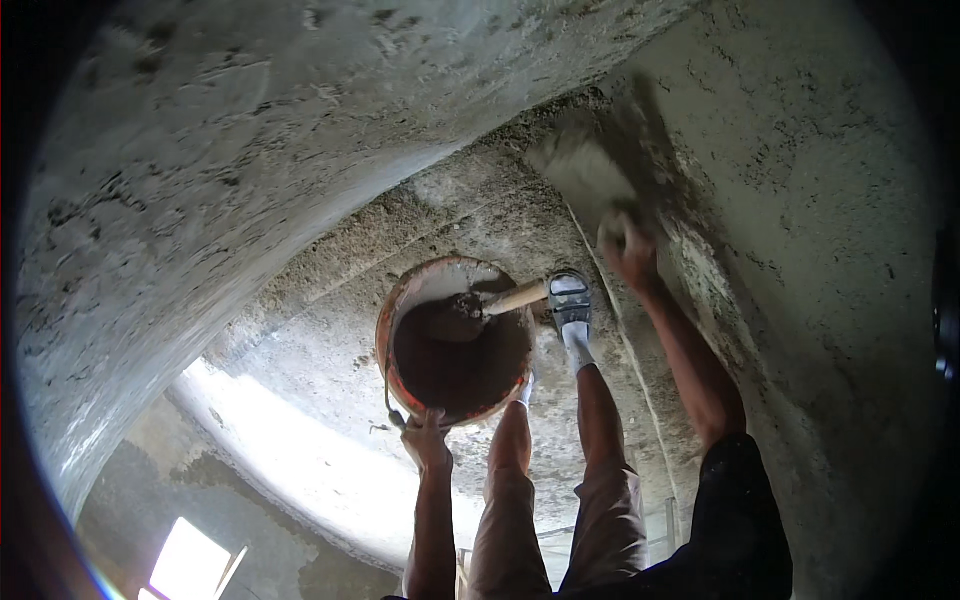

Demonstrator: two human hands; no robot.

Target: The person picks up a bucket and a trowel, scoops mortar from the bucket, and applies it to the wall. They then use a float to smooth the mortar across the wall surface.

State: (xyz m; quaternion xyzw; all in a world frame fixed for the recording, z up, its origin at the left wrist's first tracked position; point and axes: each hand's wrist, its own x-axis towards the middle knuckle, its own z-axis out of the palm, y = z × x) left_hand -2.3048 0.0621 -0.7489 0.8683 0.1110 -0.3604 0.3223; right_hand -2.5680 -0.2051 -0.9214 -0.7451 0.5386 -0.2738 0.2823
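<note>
My left hand is closed on the near rim of a round bucket, which is tilted and has orange-red patches along its edge. Dark wet mortar lies inside it. A scoop with a thick wooden handle rests in the bucket, its head partly in the mortar and the handle over the right rim. My right hand reaches forward, wrapped around a plastering trowel. The trowel's pale flat blade is smeared by motion, at the corner where the rough floor meets the right wall.
A rough plastered wall slopes in from the left; another wall rises on the right. My sandalled foot stands on the gritty surface right of the bucket. Bright light falls along a curved edge at lower left.
</note>
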